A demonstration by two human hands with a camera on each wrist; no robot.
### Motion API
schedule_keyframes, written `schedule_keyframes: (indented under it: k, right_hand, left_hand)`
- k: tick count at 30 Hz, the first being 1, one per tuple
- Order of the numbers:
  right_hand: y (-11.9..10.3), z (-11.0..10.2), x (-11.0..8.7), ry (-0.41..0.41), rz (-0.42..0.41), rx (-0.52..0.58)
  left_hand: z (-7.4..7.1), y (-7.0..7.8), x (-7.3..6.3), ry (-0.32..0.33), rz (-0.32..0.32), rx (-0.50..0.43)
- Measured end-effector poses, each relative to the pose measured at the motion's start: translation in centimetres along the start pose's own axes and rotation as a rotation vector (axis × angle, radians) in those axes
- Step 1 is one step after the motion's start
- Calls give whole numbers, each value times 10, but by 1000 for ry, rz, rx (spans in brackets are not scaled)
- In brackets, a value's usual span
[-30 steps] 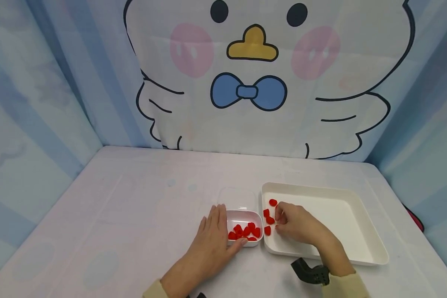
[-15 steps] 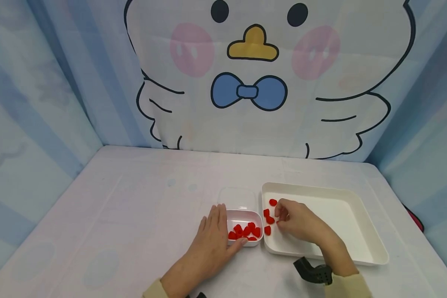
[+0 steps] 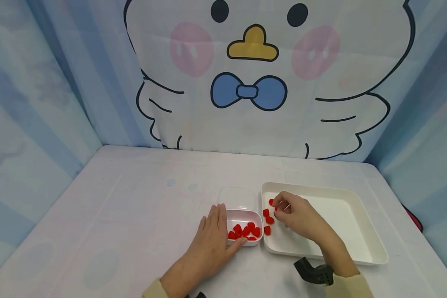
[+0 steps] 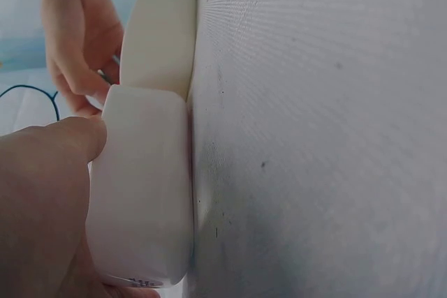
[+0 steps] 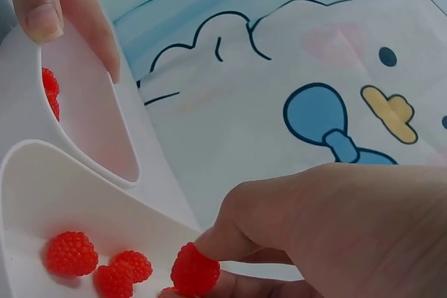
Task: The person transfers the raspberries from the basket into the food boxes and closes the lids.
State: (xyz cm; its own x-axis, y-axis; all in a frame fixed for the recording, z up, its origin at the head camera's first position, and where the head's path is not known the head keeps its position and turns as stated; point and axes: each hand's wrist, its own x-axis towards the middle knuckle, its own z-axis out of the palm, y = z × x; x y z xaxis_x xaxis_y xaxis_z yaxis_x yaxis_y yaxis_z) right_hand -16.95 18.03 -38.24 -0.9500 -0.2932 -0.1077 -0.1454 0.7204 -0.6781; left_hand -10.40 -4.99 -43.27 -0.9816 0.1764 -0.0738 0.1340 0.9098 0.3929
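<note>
My right hand [image 3: 301,217] is over the left part of a cream tray [image 3: 342,223]. In the right wrist view its thumb and finger pinch a red raspberry [image 5: 195,270]. Other raspberries [image 5: 72,253] lie in the tray, to the left of that hand. Against the tray's left side stands a small white box [image 3: 242,217], with several raspberries [image 3: 246,230] inside. My left hand [image 3: 210,248] rests against this box, straight fingers along its left side and thumb on the front rim. In the left wrist view the thumb touches the top of the box's wall [image 4: 143,179].
A clear plastic lid [image 3: 238,198] extends behind the white box on the pale tablecloth [image 3: 134,207]. Behind the table hangs a cloth [image 3: 245,128] printed with a cartoon bird. Blue curtains [image 3: 424,124] stand at both sides. A black wrist strap [image 3: 314,273] is on the right arm.
My right hand has moved slightly up and away over the tray's left part, now partly in front of the farthest raspberry. The left hand and box have stayed in place.
</note>
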Motion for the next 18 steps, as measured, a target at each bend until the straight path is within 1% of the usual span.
schedule_keyframes:
  k: [5,13,18]
  right_hand:
    - [-3,1,1,-1,-8,40]
    - [-6,4,1,12,-111,95]
    - [-12,7,-1,27,-168,97]
  left_hand:
    - [-1,0,0,4,4,-7]
    - [0,-2,0,13,13,-12]
    - [0,-3,0,17,31,-8]
